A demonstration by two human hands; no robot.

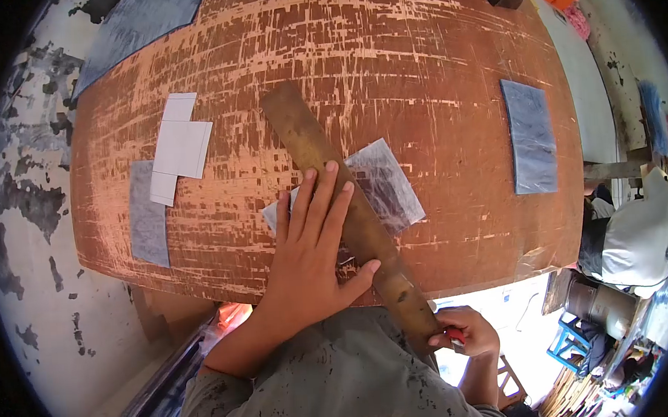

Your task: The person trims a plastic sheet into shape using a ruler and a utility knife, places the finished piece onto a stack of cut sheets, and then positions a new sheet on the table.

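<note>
White paper [181, 141] lies well left of brown strip [299, 127], overlaps grey sheet [149, 233]. Left hand [306, 255] rests flat, fingers spread, partly on strip. Marbled sheet [392, 186] lies beneath strip. Right hand [476, 333] curls around red tool [454, 333] at strip's near end. Blue-grey sheet [530, 138]: right of strip.

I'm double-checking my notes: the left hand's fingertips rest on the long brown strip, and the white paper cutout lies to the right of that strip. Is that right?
Not quite: the head view shows the white paper cutout to the left of the long brown strip. The left hand does have its fingertips on the strip.
</note>
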